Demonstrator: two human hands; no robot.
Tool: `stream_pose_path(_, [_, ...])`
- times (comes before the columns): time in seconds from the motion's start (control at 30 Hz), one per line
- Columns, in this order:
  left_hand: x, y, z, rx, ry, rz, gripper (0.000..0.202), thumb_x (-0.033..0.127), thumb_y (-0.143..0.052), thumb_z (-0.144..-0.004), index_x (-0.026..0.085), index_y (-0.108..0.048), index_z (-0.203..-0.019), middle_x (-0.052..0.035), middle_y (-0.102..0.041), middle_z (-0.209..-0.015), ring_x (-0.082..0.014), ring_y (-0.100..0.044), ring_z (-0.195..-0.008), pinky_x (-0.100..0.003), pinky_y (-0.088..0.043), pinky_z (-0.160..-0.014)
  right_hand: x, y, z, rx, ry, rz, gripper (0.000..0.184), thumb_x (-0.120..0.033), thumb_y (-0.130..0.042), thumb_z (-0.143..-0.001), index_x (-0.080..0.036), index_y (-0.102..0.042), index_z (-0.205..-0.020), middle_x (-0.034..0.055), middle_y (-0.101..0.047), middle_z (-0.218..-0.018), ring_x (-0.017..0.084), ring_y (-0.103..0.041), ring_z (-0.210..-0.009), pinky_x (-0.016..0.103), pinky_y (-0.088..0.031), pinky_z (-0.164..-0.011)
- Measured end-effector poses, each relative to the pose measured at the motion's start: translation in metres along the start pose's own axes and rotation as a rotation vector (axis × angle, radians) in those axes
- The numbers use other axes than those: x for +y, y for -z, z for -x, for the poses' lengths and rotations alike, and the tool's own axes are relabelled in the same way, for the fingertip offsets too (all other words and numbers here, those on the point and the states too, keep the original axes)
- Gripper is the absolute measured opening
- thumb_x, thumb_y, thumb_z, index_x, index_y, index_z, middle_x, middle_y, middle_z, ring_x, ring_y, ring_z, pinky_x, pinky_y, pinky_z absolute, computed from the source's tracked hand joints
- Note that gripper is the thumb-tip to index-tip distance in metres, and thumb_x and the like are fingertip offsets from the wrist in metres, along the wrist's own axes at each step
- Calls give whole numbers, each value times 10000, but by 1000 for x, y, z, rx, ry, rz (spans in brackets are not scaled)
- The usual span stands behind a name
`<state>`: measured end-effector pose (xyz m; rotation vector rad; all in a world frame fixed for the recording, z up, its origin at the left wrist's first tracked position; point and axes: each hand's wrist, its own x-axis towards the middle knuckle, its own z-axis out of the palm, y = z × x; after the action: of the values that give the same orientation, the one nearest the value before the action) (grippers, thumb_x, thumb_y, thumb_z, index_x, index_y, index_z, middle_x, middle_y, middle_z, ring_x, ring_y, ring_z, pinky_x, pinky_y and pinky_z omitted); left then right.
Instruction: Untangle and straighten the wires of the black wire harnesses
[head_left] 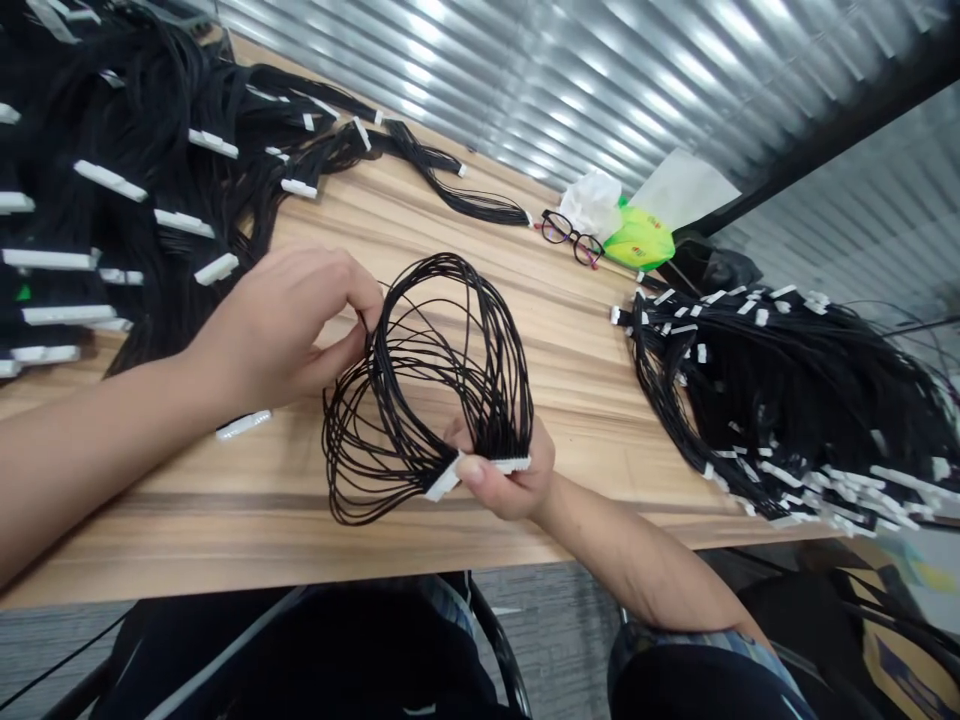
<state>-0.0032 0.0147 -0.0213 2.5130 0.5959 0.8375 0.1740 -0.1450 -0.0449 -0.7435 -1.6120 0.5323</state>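
A black wire harness (517, 370) is bent into a loop above the wooden table, between my two hands. Its two white connectors (444, 478) meet at the bottom of the loop. My right hand (517, 475) is closed on these connectors, thumb in front, with the other fingers partly hidden behind the wires. On the loop's left side, my left hand (300, 310) pinches some of the black wires between thumb and fingertips. Several wires bulge loosely below my left hand.
A big heap of black harnesses (150, 120) covers the table's left end. Another pile (780, 390) lies at right. Glasses (571, 238), a green packet (639, 240) and crumpled white tissue (591, 202) rest at the back by a corrugated metal wall. One white connector (244, 425) lies near my left forearm.
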Motion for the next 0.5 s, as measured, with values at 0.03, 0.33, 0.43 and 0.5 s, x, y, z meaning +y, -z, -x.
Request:
stream_pose_path(0.03, [-2, -3, 1, 44, -12, 9, 176, 328, -463, -941, 215, -565, -853, 25, -634, -865, -131, -570, -871, -306, -434, -868, 0, 0, 0, -17, 5, 15, 269, -266, -560, -1004, -245, -579, -737, -30, -616, -590, 121, -579, -523, 252, -503, -510])
stream_pose_path(0.33, [-14, -26, 6, -118, 281, 419, 409, 501, -633, -817, 251, -466, -1095, 53, -716, -818, -100, -676, -616, -184, -511, -543, -1, 0, 4, 43, -31, 94, 272, -275, -551, -1024, -214, -645, -776, -17, -647, -608, 117, -586, -539, 243, -482, -504])
stream_pose_path(0.43, [-9, -25, 4, -164, 342, 567, 462, 461, -633, -769, 262, -423, -1129, 57, -709, -796, -132, -729, -664, -208, -569, -548, 0, 2, 7, 94, -51, 102, 219, -244, -559, -1013, -235, -665, -821, -28, -655, -624, 116, -585, -528, 242, -462, -469])
stream_pose_path(0.5, [-6, -23, 3, -135, 374, 635, 488, 411, -655, -742, 264, -411, -1138, 63, -699, -791, -121, -732, -688, -191, -569, -573, 2, 3, 10, 107, -55, 128, 212, -261, -551, -1013, -251, -673, -841, -28, -647, -626, 124, -575, -514, 256, -461, -454])
